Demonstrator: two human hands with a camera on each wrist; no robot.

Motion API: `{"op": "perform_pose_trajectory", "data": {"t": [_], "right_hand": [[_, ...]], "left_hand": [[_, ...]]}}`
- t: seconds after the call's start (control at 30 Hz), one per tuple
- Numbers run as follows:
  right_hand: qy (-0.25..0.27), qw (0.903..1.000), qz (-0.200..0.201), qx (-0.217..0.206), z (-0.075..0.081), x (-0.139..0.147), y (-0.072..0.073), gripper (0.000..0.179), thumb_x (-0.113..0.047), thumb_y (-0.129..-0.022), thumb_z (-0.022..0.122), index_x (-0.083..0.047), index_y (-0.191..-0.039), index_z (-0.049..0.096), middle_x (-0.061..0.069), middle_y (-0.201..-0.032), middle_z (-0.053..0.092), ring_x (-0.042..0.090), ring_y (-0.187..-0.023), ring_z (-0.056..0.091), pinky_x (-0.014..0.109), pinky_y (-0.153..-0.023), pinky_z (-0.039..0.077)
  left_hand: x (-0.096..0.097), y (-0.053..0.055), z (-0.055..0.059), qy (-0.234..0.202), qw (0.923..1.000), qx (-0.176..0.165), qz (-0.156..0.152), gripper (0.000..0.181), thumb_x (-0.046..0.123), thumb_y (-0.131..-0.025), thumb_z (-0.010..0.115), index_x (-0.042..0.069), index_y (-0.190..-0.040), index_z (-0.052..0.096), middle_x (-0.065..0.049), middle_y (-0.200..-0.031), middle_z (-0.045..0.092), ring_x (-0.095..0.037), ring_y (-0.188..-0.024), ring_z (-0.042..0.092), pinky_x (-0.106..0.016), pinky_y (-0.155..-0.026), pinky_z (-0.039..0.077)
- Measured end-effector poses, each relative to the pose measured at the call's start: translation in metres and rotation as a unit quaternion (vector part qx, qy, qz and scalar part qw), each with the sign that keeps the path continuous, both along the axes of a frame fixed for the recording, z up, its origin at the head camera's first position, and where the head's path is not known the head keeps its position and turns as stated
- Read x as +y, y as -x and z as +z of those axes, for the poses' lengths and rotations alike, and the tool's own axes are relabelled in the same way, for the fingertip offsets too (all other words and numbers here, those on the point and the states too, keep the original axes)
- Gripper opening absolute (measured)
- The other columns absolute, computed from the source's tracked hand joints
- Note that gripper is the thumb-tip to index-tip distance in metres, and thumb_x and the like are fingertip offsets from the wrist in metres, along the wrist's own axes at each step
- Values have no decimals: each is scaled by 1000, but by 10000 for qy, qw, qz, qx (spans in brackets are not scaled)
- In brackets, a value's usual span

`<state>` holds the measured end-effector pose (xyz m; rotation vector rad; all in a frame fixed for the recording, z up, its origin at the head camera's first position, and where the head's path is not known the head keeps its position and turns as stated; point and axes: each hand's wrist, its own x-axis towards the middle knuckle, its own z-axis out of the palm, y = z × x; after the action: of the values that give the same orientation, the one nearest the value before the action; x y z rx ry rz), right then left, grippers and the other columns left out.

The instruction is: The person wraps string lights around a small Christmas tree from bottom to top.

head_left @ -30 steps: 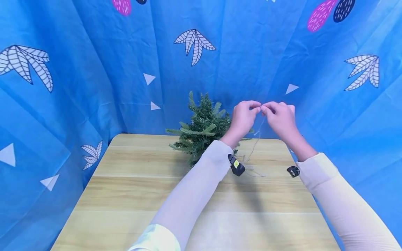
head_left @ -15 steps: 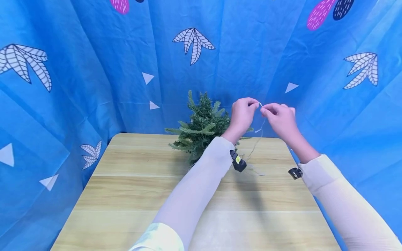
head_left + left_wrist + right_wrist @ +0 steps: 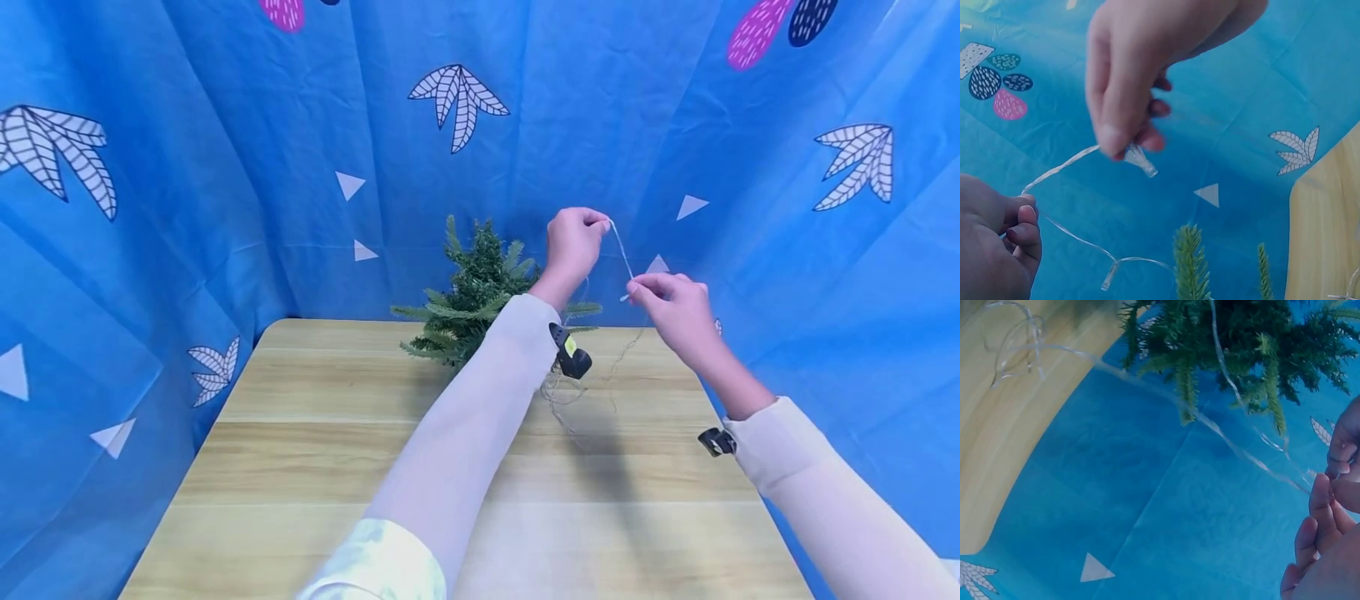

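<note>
In the head view my left hand and right hand are raised to the right of a small artificial Christmas tree. Between their fingertips they hold a thin, pale, twisted fairy light string; the left hand is higher. Seen from the left wrist, the right hand pinches the string beside a clear bulb, and the left hand pinches it lower left. From that hand the wire runs past another bulb toward a branch. The right wrist view shows my right hand's fingertips on the wire.
Loose wire lies tangled on the wooden table under my left forearm. A blue patterned curtain hangs behind and at both sides. A black strapped device sits on each wrist.
My hands were nearly touching and have moved apart. The left has risen and the right has gone down and slightly right, so more wire shows between them.
</note>
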<state>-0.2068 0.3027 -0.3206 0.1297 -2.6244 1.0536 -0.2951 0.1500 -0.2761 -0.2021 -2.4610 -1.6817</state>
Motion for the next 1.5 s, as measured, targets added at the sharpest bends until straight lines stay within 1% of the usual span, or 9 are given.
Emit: {"op": "perform_pose_trajectory", "data": {"t": [0.07, 0.23, 0.47, 0.57, 0.77, 0.9, 1.17, 1.33, 1.5], "right_hand": [[-2, 10000, -45, -16, -4, 2, -3, 43, -44, -102, 57, -6, -114, 73, 17, -100, 71, 23, -102, 49, 49, -91, 32], [-7, 10000, -68, 61, -10, 4, -10, 41, -42, -102, 57, -5, -111, 74, 16, -97, 70, 23, -100, 48, 51, -95, 28], [57, 9998, 79, 174, -16, 4, -17, 40, -39, -103, 57, -4, -115, 74, 15, -95, 70, 21, -97, 48, 43, -83, 32], [87, 9996, 130, 234, -19, 3, -20, 39, -37, -103, 58, -4, -113, 74, 16, -93, 70, 21, -94, 48, 42, -84, 32], [-11, 9992, 129, 391, -23, 2, -25, 34, -35, -103, 59, -5, -105, 76, 13, -88, 69, 19, -89, 47, 45, -85, 31], [-55, 9982, 111, 580, -21, 3, -28, 31, -31, -102, 61, -4, -102, 76, 12, -85, 70, 18, -86, 47, 50, -94, 27], [-47, 9980, 30, 630, -13, 9, -38, 32, -33, -102, 61, -5, -102, 76, 12, -85, 70, 11, -84, 46, 51, -94, 27], [-28, 9974, -93, 719, -10, 12, -44, 30, -31, -101, 63, -5, -101, 77, 11, -84, 70, 8, -84, 46, 50, -94, 27], [38, 9964, -244, 808, -6, 13, -46, 30, -33, -101, 63, -7, -99, 78, 11, -83, 67, 9, -85, 46, 46, -90, 28]], "left_hand": [[-1, 3, 0, -3, 10000, -14, 35, 16, 23, -100, 65, 16, -102, 79, 4, -96, 73, -10, -74, 59, -22, -59, 45], [-2, 11, 1, -19, 9999, -15, 143, 15, 22, -99, 67, 14, -103, 79, 2, -96, 74, -10, -76, 62, -23, -61, 47], [-4, 21, 9, -161, 9989, -228, 370, 13, 22, -98, 68, 15, -101, 79, 3, -93, 74, -10, -76, 64, -25, -65, 50], [-5, 26, 13, -203, 9983, -286, 475, 12, 21, -97, 69, 16, -101, 80, 2, -92, 75, -10, -76, 65, -25, -66, 52], [-11, 33, 18, -400, 9954, -576, 645, 13, 21, -98, 68, 16, -101, 79, 2, -97, 75, -10, -80, 68, -26, -70, 54], [-15, 37, 18, -733, 9927, -651, 701, 13, 19, -99, 67, 14, -101, 79, -1, -99, 75, -12, -80, 68, -28, -71, 56], [-21, 45, 17, -1047, 9854, -845, 1042, 12, 16, -98, 67, 13, -100, 79, -2, -101, 76, -13, -83, 69, -27, -74, 56], [-24, 47, 16, -1021, 9823, -938, 1259, 12, 15, -98, 68, 14, -99, 80, 0, -104, 76, -12, -92, 68, -27, -82, 55], [-25, 47, 12, -725, 9841, -924, 1330, 13, 16, -98, 68, 15, -100, 80, 1, -106, 76, -14, -95, 68, -28, -87, 55]]}}
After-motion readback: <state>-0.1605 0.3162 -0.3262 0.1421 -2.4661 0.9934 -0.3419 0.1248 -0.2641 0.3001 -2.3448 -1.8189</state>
